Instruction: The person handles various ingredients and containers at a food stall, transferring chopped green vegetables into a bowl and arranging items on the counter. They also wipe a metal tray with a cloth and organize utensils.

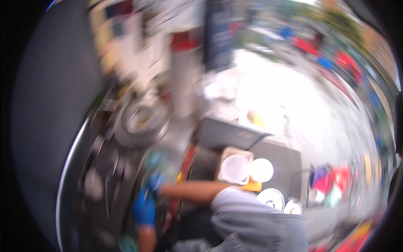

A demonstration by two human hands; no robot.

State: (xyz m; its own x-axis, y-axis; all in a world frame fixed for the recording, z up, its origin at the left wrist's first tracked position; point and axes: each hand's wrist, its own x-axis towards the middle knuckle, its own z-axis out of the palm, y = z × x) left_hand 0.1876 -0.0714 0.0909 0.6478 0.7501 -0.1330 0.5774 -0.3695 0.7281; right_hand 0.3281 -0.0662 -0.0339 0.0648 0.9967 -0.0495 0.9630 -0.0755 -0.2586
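Observation:
Blue gloves cover both my hands, which are close together low at the left of the view. My right hand [155, 184] is at the end of the bare forearm coming from the right; a blurred translucent greenish thing [156, 160] lies just beyond its fingers. My left hand [144, 206] is beside and below it, over a dark surface. Motion blur hides the fingers, so whether either hand holds anything cannot be told. Right of the hands, a dark tabletop [283, 157] bears a white round tub [234, 168] in a pale tray, a white round lid or container [262, 170] and a yellow thing [253, 186].
A tire on a wheel [138, 121] lies beyond my hands. A grey panel [231, 134] edges the tabletop, and round white-rimmed containers [271, 200] sit near my sleeve. A dark vertical panel [56, 78] bounds the left. Red and multicoloured cloth or bags [333, 182] are at the right.

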